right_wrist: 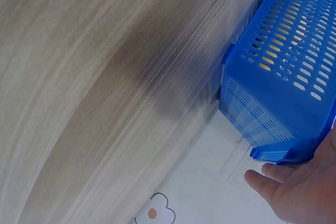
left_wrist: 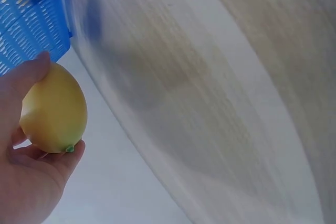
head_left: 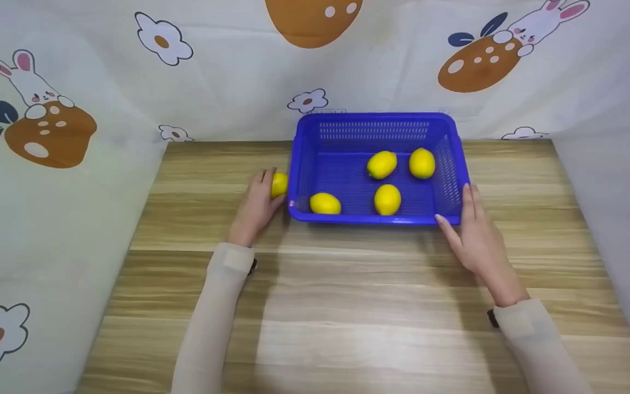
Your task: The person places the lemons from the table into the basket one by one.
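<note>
In the head view my left hand (head_left: pixel 256 205) holds a yellow lemon (head_left: pixel 279 185) just outside the left wall of a blue plastic basket (head_left: pixel 375 220). The left wrist view shows thumb and fingers around that lemon (left_wrist: pixel 58 111), its green-tipped end facing down. At the basket's front right corner, my right hand (head_left: pixel 479 241) rests with fingers fairly straight along the side rim and the thumb at the front rim. Several lemons lie inside the basket, among them one lemon (head_left: pixel 325 203) near the front left and another lemon (head_left: pixel 422 163) to the right.
The basket stands at the back of a wood-grain table (head_left: pixel 348 306). Behind it hangs a pale cloth (head_left: pixel 227 98) printed with rabbits and flowers, which also covers both sides.
</note>
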Action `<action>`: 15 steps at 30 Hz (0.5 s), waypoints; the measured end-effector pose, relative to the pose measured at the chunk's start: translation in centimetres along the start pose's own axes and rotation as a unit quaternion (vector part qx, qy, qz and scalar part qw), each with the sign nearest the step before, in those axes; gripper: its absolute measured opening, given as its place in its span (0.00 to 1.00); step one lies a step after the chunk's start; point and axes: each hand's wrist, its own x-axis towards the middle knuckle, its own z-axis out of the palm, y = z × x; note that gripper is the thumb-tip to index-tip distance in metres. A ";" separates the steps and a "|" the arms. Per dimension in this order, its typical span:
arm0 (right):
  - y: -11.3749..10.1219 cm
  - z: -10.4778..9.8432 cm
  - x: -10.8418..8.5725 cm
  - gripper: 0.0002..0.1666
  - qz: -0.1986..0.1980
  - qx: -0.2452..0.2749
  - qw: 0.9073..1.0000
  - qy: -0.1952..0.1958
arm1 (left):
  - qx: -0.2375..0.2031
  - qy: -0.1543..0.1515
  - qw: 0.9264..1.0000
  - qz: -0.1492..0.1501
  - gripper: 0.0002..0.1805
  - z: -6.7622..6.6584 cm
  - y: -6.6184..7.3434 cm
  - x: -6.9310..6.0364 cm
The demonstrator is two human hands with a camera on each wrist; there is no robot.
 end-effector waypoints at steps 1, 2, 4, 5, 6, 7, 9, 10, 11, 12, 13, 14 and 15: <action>0.0 0.0 0.0 0.54 0.001 0.000 1.000 0.000 | -0.001 0.001 1.000 -0.004 0.35 0.0 0.1 0.0; 0.1 -0.1 0.0 0.54 0.001 0.000 1.000 0.000 | -0.001 0.000 1.000 -0.008 0.35 -0.1 0.2 0.0; 0.1 -0.1 0.0 0.54 0.002 0.000 1.000 0.000 | -0.003 0.000 1.000 -0.014 0.35 -0.2 0.4 -0.1; 0.1 -0.1 0.0 0.54 0.002 0.000 1.000 0.000 | -0.003 -0.001 1.000 -0.017 0.35 -0.3 0.5 -0.1; 0.1 -0.1 0.0 0.54 0.002 -0.001 1.000 0.000 | -0.004 -0.001 1.000 -0.017 0.35 -0.4 0.6 -0.1; 0.1 -0.1 0.0 0.54 0.003 -0.001 1.000 0.001 | -0.006 0.000 1.000 -0.018 0.35 -0.5 0.7 -0.1; 0.1 -0.1 0.0 0.54 0.003 -0.002 1.000 0.002 | -0.012 0.003 1.000 -0.016 0.35 -0.8 0.9 -0.1; 0.1 0.0 0.0 0.54 0.002 -0.002 1.000 0.003 | -0.013 0.007 1.000 -0.014 0.35 -0.9 0.9 -0.1; 0.1 0.0 0.0 0.54 0.002 -0.002 1.000 0.003 | -0.013 0.012 1.000 -0.012 0.35 -1.0 0.9 -0.1; 0.1 0.0 0.0 0.54 0.001 -0.002 1.000 0.003 | -0.014 0.016 1.000 -0.010 0.35 -1.0 0.9 -0.2; 0.1 0.0 0.0 0.54 0.001 -0.002 1.000 0.003 | -0.013 0.020 1.000 -0.010 0.35 -1.1 0.9 -0.2; 0.1 0.0 0.0 0.54 0.000 -0.001 1.000 0.002 | -0.013 0.024 1.000 -0.009 0.35 -1.2 0.9 -0.2; 0.1 0.0 0.0 0.54 0.000 -0.001 1.000 0.002 | -0.012 0.027 1.000 -0.009 0.35 -1.3 0.8 -0.2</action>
